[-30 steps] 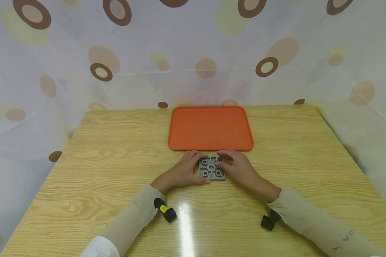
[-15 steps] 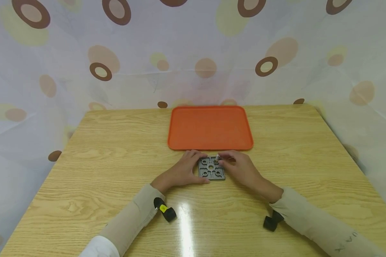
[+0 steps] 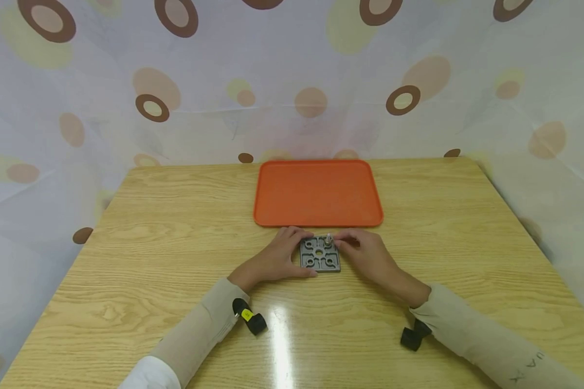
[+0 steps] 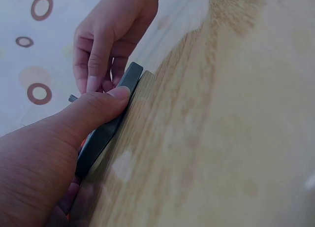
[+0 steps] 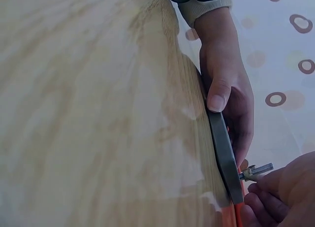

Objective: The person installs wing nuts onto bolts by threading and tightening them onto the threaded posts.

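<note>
A square grey metal plate (image 3: 319,254) with several ringed holes sits on the table. My left hand (image 3: 278,255) grips it by its left side, the thumb along the near edge and fingers at the far edge. A small silver bolt (image 3: 328,239) stands up from the plate's far right corner; in the right wrist view the threaded shank (image 5: 263,169) shows, with a nut-like piece (image 5: 250,173) low on it. My right hand (image 3: 367,256) is just right of the bolt, its bent index finger and thumb parted, fingertips right at the nut-like piece in the right wrist view.
An orange tray (image 3: 319,223) lies just beyond the plate on the wooden table (image 3: 185,237). A patterned curtain (image 3: 272,124) hangs behind the table and along its sides. Each wrist wears a black camera (image 3: 257,324).
My right hand has drawn slightly right, its fingertips moving off the top of the bolt, which now shows more fully. My left hand and the plate have stayed in place.
</note>
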### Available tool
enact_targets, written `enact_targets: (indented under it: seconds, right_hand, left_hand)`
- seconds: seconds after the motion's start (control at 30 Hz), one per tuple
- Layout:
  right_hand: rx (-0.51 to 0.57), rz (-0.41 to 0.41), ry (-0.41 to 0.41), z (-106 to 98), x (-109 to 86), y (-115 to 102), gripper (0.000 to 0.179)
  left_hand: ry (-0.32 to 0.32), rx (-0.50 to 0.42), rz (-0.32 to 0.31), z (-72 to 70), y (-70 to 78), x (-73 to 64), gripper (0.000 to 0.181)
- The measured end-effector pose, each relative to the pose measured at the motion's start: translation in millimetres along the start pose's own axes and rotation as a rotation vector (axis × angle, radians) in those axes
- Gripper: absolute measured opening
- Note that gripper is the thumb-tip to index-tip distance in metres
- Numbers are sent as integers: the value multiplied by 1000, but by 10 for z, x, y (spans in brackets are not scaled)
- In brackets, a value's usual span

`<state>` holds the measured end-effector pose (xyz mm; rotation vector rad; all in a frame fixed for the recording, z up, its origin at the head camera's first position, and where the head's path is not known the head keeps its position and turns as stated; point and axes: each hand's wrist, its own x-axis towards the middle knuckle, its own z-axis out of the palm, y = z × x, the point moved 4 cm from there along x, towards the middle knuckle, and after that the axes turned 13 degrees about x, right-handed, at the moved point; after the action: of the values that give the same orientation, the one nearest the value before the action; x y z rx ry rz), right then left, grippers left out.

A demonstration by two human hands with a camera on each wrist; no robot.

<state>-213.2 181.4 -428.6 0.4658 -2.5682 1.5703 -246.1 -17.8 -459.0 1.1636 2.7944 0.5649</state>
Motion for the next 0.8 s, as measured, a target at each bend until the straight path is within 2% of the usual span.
enact_targets:
  seconds: [0.3,0.63,0.8]
  right_hand:
    - [15,-20,-13,27,12,-8,10]
    - [49,-2,-28,73,36,-3,30]
    - [26,-11,-36,95,57,-37,34]
  left_hand:
    - [8,-2,6,-7,-3,-7,85]
    - [6,0,8,-17,8,-4,85]
    - [5,4,14,-17,17,1,84]
